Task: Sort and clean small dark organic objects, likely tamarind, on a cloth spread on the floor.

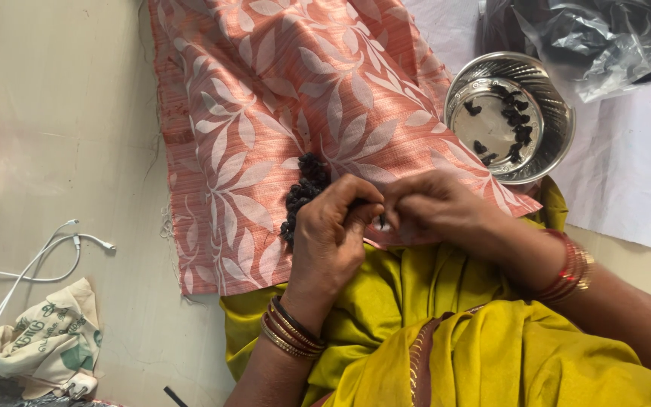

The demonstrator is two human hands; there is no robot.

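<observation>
My left hand [329, 237] and my right hand [435, 207] meet fingertip to fingertip over the near edge of a salmon-pink cloth with a white leaf pattern [280, 90]. Both pinch a small dark piece between them; most of it is hidden by the fingers. A string of small black, bead-like pieces [301, 192] lies on the cloth just beyond my left hand, running from its fingers up the cloth. A round steel bowl [544, 98] with several of the same black pieces inside stands beyond my right hand. Bangles circle both wrists.
Yellow-green fabric [453, 339] covers my lap below the hands. A white cable [47, 256] and a crumpled printed cloth bag [47, 343] lie on the pale floor at left. A clear plastic bag [597, 38] and a white sheet [634, 166] sit at upper right.
</observation>
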